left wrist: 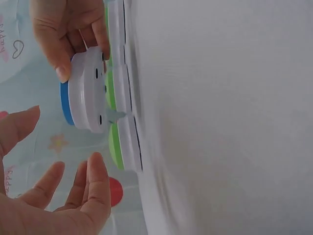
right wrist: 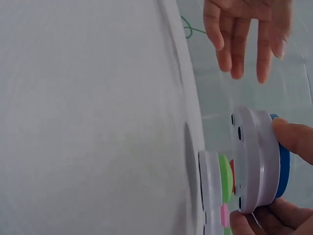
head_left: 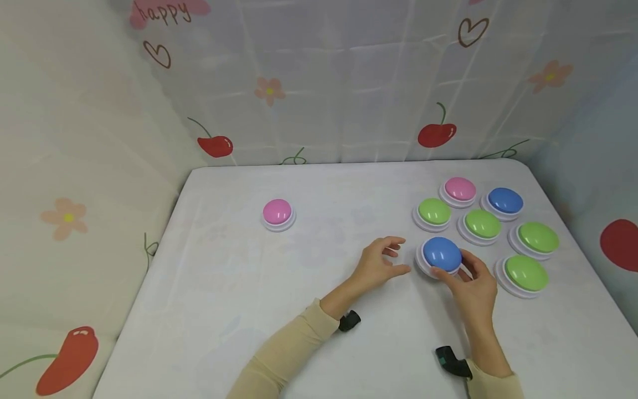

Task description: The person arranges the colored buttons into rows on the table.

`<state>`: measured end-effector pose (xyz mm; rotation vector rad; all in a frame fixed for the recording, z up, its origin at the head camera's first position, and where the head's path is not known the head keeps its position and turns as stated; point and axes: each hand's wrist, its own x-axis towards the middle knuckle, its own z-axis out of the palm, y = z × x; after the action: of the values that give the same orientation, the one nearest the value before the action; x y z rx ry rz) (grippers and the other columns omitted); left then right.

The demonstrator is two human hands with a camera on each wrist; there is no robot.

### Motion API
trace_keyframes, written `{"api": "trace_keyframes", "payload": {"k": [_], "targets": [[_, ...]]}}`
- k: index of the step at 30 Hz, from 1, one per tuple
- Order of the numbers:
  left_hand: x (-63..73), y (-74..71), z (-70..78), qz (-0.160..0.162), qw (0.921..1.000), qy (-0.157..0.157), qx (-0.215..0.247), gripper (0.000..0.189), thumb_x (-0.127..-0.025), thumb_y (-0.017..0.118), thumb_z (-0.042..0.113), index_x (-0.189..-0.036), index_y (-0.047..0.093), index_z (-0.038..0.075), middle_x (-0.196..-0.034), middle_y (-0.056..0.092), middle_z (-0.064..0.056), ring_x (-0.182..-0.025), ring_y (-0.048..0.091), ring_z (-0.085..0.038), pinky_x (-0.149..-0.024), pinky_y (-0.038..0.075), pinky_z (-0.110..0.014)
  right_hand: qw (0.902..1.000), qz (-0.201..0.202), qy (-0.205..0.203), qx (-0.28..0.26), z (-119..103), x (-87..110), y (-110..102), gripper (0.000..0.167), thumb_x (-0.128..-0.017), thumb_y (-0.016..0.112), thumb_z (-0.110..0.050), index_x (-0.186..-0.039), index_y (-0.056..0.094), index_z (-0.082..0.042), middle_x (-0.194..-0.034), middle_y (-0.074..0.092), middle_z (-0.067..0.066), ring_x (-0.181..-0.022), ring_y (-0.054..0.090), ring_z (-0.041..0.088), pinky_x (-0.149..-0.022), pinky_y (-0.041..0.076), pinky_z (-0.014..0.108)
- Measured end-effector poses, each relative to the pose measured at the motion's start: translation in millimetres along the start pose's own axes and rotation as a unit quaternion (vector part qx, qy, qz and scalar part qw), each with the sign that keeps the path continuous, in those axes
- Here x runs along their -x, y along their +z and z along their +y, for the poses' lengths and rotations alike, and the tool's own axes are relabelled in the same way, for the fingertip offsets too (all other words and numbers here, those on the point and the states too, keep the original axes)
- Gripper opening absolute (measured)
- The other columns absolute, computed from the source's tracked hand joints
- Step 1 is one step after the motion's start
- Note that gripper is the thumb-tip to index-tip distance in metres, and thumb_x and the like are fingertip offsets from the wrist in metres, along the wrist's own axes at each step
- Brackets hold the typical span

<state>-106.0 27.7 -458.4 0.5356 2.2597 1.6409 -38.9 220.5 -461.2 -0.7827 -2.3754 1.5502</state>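
Fingers of the right hand (head_left: 476, 288) hold up a blue button (head_left: 442, 254). Left of them, the left hand (head_left: 376, 265) has spread fingers; right of them sits a green button (head_left: 526, 272).

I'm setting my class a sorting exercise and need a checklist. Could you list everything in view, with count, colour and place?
Held button: one, blue dome on white base, raised above the tabletop
Other blue button: one, white base, in the right-hand cluster
Green buttons: four, white bases, same cluster
Pink buttons: two, white bases, one alone left of centre, one at the cluster's back
Tabletop: one, white, beneath everything
Backdrop: pale, printed with cherries, flowers and hearts, behind and beside the table
Black devices: two, one at each wrist
Sleeves: two, beige, on the forearms
Left hand: one, bare, beside the held button
Right hand: one, bare, gripping it
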Motion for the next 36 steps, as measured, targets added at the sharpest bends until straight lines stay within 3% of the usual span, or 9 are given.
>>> {"api": "trace_keyframes", "payload": {"k": [6,14,20,26,36], "targets": [[-3.2,-17.3,1.8,0.013,0.9999,0.004,-0.001,0.066,-0.079,0.081,0.014,-0.139,0.054,0.012,-0.128,0.057,-0.016,-0.112,0.060,-0.022,-0.090,0.053,-0.020,0.9957,-0.070,-0.060,-0.011,-17.3,4.8,16.2,0.077,-0.074,0.086,-0.012,-0.140,0.049,-0.003,-0.141,0.053,0.014,-0.128,0.053,0.030,-0.099,0.046,0.019],[-3.4,-41.3,5.2,0.034,0.9994,-0.002,0.005,0.063,-0.077,0.083,0.012,-0.135,0.058,0.011,-0.130,0.056,-0.010,-0.114,0.059,-0.021,-0.094,0.055,-0.029,0.9822,-0.122,-0.143,-0.010,-40.4,0.1,35.8,0.071,-0.074,0.085,-0.008,-0.136,0.052,0.001,-0.137,0.054,0.016,-0.128,0.052,0.031,-0.099,0.045,0.019],[-5.1,-59.7,3.6,0.063,0.9980,0.002,0.008,0.061,-0.076,0.083,0.007,-0.132,0.060,0.009,-0.129,0.058,-0.010,-0.115,0.058,-0.023,-0.096,0.054,-0.037,0.9679,-0.149,-0.200,-0.030,-54.9,-11.1,54.3,0.069,-0.072,0.085,-0.006,-0.133,0.053,0.004,-0.134,0.057,0.021,-0.125,0.054,0.034,-0.101,0.046,0.032],[-5.3,-86.4,-3.3,0.111,0.9937,-0.015,0.005,0.059,-0.077,0.082,0.009,-0.132,0.060,0.008,-0.131,0.058,-0.011,-0.118,0.056,-0.026,-0.100,0.051,-0.042,0.9576,-0.192,-0.212,-0.030,-68.4,-26.5,86.0,0.069,-0.073,0.085,-0.008,-0.133,0.053,0.003,-0.135,0.056,0.021,-0.126,0.053,0.037,-0.108,0.044,0.049],[-4.2,-120.9,-23.0,0.227,0.9725,-0.052,0.004,0.059,-0.074,0.083,0.004,-0.129,0.062,0.003,-0.131,0.061,-0.014,-0.119,0.056,-0.028,-0.102,0.050,-0.040,0.9456,-0.262,-0.190,-0.033,-92.9,-43.2,145.9,0.070,-0.075,0.084,-0.010,-0.137,0.051,-0.001,-0.140,0.054,0.017,-0.132,0.049,0.032,-0.110,0.044,0.043]]}}
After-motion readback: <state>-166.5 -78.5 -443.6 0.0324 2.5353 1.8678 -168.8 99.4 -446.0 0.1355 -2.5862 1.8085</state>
